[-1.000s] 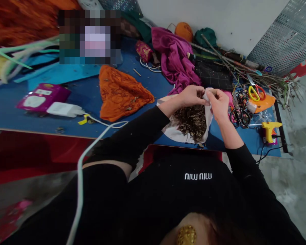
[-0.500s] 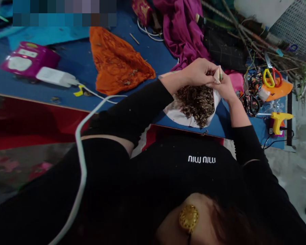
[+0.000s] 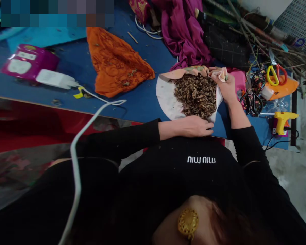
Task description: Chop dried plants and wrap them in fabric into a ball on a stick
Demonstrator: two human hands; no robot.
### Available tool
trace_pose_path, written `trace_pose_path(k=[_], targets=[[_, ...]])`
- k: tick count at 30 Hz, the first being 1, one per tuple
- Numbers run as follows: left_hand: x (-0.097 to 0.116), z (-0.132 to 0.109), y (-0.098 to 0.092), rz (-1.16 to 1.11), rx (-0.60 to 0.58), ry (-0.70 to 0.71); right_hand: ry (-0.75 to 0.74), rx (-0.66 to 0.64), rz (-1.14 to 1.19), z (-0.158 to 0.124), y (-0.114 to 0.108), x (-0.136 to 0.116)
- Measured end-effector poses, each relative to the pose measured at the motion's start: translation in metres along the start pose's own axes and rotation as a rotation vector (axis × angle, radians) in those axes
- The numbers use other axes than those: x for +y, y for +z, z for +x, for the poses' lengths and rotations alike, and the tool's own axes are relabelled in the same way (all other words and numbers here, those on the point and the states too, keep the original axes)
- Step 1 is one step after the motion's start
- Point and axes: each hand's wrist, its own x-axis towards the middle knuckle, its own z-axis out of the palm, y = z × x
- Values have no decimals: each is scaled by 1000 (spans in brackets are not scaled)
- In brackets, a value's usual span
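A round piece of cloth point(image 3: 166, 98), white inside with a peach patterned outer side, lies on the blue table. A heap of dried brown plant bits point(image 3: 196, 93) sits on it. My right hand point(image 3: 226, 85) pinches a gathered fold of the cloth's far right edge. At the cloth's near edge, by the table's front, lies my left hand point(image 3: 195, 126), palm down. Its visible fingers point right and stand a little apart; their undersides are hidden. I cannot tell whether they touch the cloth.
Left are an orange cloth pouch point(image 3: 117, 64), a purple power strip point(image 3: 32, 63) and a white cable point(image 3: 78, 143) crossing the table edge. Right are black-handled scissors point(image 3: 253, 102), red-yellow scissors point(image 3: 276, 73) and a yellow glue gun point(image 3: 283, 120). Purple fabric point(image 3: 183, 30) and sticks lie behind.
My left hand has let go of the fold at the far edge and moved down to the near edge. My right hand still holds the fold. More of the plant heap shows.
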Motion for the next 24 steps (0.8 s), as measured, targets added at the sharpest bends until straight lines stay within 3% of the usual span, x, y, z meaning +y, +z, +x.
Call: trace_pose_path(k=[8,13,16,18,21,24], targets=[[-22,-10,-20,-26,-91,139,46,14,23,-3,-5,7],[-58,8,-30,79,119,-73,37,23,34,-3,-4,7],[-72,19,-33,255,76,-101,12,33,64,-4,-3,5],[-69,17,-35,356,77,-87,1,33,92,-4,-3,5],[-51,5,-34,406,107,65,12,39,74,-4,-3,6],[-33,-5,-20,331,-15,372,2,51,71,-5,-3,7]])
